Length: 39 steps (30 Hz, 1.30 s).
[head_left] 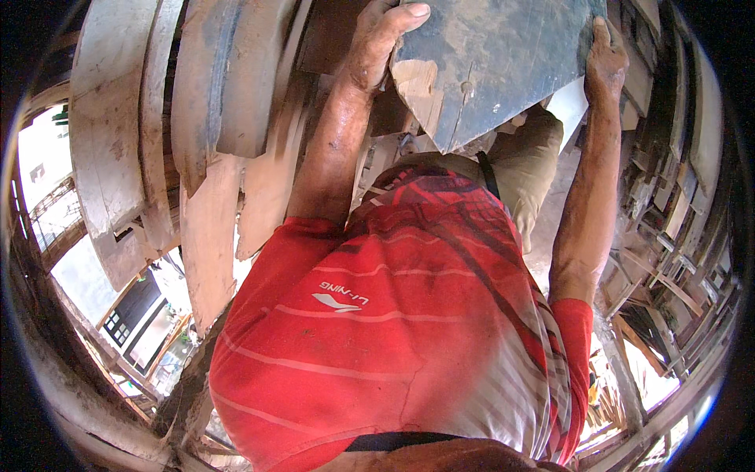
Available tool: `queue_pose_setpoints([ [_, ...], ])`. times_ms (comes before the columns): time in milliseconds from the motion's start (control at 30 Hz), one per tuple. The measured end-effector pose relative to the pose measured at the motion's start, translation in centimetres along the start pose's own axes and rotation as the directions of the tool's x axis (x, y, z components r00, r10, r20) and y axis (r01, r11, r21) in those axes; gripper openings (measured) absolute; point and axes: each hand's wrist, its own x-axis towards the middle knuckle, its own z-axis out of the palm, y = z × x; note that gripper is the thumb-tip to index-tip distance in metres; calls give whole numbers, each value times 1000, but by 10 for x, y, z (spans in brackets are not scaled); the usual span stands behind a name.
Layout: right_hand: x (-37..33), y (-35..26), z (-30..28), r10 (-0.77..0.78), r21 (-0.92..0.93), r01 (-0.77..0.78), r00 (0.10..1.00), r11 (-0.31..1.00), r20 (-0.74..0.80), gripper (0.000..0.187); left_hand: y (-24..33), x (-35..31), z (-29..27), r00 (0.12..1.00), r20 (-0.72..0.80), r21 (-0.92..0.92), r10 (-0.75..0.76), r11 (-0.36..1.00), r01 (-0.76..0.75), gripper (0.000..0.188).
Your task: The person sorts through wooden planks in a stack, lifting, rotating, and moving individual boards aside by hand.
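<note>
A wide, dark grey weathered wooden board [503,75] is held in front of me at the top of the view. Its near end comes to a point, with a pale bare patch at the left and a crack running through a knot. Gripping its left edge, my left hand [385,31] lays the thumb over the face while the fingers are mostly hidden behind. On the opposite edge, my right hand [605,59] is closed with its thumb pointing up along the side. The board's far end lies outside the picture.
Long wooden planks [110,134] stand upright on the left, close to my left arm. Stacked timber and offcuts [668,212] fill the right side. Below the board are my light trousers [535,165]. A wooden beam [629,377] stands at the lower right.
</note>
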Motion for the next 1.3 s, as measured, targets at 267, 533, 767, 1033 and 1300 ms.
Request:
queue_pose_setpoints([
  [267, 2, 4, 0, -140, 36, 140, 990, 989, -17, 50, 1, 4, 9, 996, 81, -129, 32, 991, -21, 57],
  [533, 27, 3, -5, -366, -202, 355, 930, 913, -21, 47, -40, 35, -10, 979, -162, -383, 126, 906, -180, 53],
  [767, -5, -54, -4, -533, -103, 571, 807, 814, 255, 56, -11, 45, 20, 932, -115, -925, 344, 306, -227, 66],
  [1033, -4, -51, -13, -497, 79, 492, 845, 867, 198, 57, 13, 59, 41, 898, -333, -824, 286, 374, -425, 57],
  [1300, -11, -54, -6, -568, 457, 501, 823, 735, 10, 49, 69, 49, 76, 833, -402, -599, 380, 579, -553, 53],
])
